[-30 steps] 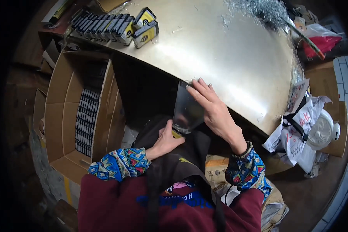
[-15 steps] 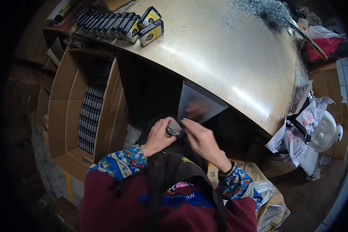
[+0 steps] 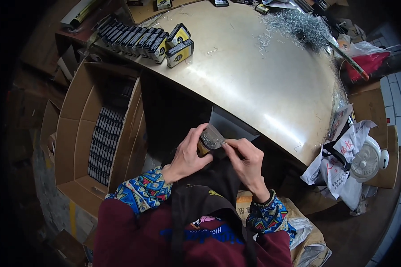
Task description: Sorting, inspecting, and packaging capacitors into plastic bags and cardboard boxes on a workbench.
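My left hand (image 3: 188, 153) is wrapped round a small open box (image 3: 212, 137) with a greyish, see-through top. Thin shiny metal pieces show inside it, and a yellowish patch is on its side. At the right edge of this box my right hand (image 3: 246, 161) has thumb and forefinger pinched together; what lies between the fingertips is too small to make out. Both hands are above my lap, in front of the table edge. On the table (image 3: 249, 84) a row of small black-and-yellow boxes (image 3: 140, 41) stands at the left, with two more boxes (image 3: 180, 52) at its end.
A large open carton (image 3: 73, 129) at the left holds rows of packed small boxes (image 3: 106, 144). A heap of silvery wire pieces (image 3: 298, 29) lies at the table's far right, with a stick (image 3: 349, 60) by it. A grey metal tray (image 3: 229, 123) is under the table edge. A white fan (image 3: 365, 162) stands right.
My left hand has raised and tilted the box, so its inside shows more. My right hand has turned and now pinches at the box's edge. The view has shifted slightly.
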Motion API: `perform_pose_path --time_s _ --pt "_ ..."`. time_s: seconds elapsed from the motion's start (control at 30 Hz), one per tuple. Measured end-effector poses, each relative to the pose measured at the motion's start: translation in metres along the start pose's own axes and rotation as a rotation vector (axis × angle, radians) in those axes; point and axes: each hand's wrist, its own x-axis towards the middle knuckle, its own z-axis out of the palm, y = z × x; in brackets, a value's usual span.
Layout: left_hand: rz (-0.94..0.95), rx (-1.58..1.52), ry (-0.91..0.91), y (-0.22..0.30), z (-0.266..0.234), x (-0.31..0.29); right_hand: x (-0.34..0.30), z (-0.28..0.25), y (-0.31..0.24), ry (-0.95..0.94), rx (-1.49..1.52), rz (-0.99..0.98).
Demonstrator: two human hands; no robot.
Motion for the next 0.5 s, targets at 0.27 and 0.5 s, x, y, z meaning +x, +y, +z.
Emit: perform_pose_path --time_s 0.27,0.5 --pt "0.059 -0.011 0.096 0.016 0.004 0.012 -0.002 0.001 0.002 0.190 -0.145 -0.172" --pt "0.218 0.025 0.122 0.010 0.016 0.016 -0.010 0.015 0.018 0.109 -0.041 -0.178"
